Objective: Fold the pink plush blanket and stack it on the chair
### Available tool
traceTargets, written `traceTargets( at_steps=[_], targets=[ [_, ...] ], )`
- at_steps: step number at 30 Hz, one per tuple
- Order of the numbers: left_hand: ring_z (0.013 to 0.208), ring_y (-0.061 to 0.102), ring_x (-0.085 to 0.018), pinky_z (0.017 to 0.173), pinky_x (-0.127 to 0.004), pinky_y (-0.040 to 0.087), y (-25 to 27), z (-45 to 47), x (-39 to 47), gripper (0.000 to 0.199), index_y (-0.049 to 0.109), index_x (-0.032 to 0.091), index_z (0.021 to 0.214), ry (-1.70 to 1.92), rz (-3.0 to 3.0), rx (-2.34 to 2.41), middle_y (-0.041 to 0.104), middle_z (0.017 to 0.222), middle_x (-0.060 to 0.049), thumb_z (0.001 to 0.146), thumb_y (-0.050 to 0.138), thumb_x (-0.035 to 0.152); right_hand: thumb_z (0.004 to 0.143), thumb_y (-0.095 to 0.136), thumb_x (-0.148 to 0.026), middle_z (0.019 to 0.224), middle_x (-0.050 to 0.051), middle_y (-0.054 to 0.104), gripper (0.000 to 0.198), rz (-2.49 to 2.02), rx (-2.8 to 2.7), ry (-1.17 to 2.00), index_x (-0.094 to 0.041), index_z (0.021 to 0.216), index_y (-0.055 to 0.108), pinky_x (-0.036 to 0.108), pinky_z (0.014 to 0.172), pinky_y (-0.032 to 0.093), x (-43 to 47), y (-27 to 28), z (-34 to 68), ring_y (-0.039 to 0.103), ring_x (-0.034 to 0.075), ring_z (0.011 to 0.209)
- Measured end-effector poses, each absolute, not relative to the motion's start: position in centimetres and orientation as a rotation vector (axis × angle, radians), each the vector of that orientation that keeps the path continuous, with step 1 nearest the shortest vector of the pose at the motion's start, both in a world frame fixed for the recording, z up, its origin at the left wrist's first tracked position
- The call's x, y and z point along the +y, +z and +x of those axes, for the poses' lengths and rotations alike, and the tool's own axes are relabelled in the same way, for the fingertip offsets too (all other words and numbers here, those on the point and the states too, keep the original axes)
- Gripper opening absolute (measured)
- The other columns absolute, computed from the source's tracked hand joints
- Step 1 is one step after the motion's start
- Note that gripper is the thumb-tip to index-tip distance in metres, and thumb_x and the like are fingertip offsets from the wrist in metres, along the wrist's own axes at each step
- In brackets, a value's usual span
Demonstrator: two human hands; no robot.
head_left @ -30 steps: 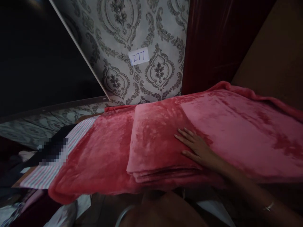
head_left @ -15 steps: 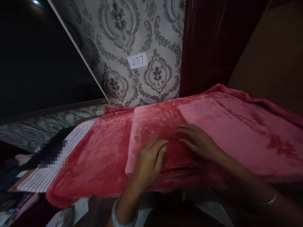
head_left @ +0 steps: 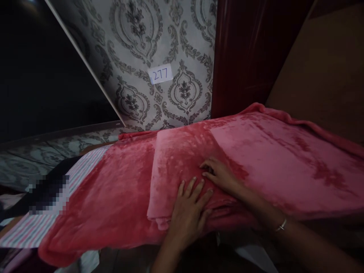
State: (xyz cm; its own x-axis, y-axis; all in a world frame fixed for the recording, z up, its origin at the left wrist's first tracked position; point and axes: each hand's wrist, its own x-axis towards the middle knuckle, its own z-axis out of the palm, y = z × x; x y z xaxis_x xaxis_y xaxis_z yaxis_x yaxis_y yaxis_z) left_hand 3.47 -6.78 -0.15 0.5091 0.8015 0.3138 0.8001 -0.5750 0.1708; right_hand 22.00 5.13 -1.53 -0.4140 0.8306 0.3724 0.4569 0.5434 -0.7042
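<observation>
Red blanket (head_left: 183,151), left fingers (head_left: 197,190) splayed

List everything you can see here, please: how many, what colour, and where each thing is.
Spread plush cloth: 1, pinkish red, across the middle
Folded plush cloth: 1 bundle, pinkish red, on the spread one; whether they are joined is unclear
Striped cloth: 1, white with coloured stripes, left
Dark item: 1, black, left, partly pixelated
Wallpaper: 1 stretch, grey patterned, behind
Number card: 1, white with blue "277", on the wallpaper
Large panel: 1, black, upper left
Glossy panel: 1, dark red, upper right of centre
Bracelet: 1, silvery, right wrist
Left hand: 1, bare, spread on the folded cloth
Right hand: 1, bare, curled at the folded cloth
</observation>
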Motion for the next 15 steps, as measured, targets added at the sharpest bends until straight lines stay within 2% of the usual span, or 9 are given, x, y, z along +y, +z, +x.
traceTargets(
  at_steps=[9,12,15],
  targets=[
    [0.148,0.031,-0.029,0.120,-0.060,0.024,-0.3,3.4,-6.7,0.052,0.047,0.034,0.147,0.584,2.716,1.431,0.040,0.159,-0.001,0.096,0.055,0.035,0.082,0.054,-0.012,0.081,0.004,0.066,0.014,-1.074,-1.934,0.614,-0.020,0.075,0.063,0.031,0.075,0.046,5.5,-1.0,20.9,0.059,0.019,0.080],
    [0.149,0.030,-0.029,0.121,-0.061,0.022,0.0,3.4,-6.7,0.053,0.046,0.035,0.147,0.588,2.673,1.405,0.039,0.159,-0.001,0.095,0.056,0.035,0.085,0.055,-0.027,0.078,0.003,0.065,0.013,-1.037,-1.731,0.727,-0.020,0.076,0.062,0.031,0.074,0.047,4.8,0.5,22.3,0.058,0.018,0.075],
    [0.149,0.030,-0.030,0.121,-0.061,0.020,0.6,3.0,-7.1,0.054,0.047,0.035,0.147,0.598,2.576,1.344,0.040,0.159,-0.002,0.094,0.059,0.037,0.086,0.060,-0.054,0.072,0.002,0.063,0.036,-0.965,-1.711,1.036,-0.020,0.074,0.063,0.028,0.067,0.048,2.1,2.8,26.0,0.057,0.017,0.068]
  ],
)
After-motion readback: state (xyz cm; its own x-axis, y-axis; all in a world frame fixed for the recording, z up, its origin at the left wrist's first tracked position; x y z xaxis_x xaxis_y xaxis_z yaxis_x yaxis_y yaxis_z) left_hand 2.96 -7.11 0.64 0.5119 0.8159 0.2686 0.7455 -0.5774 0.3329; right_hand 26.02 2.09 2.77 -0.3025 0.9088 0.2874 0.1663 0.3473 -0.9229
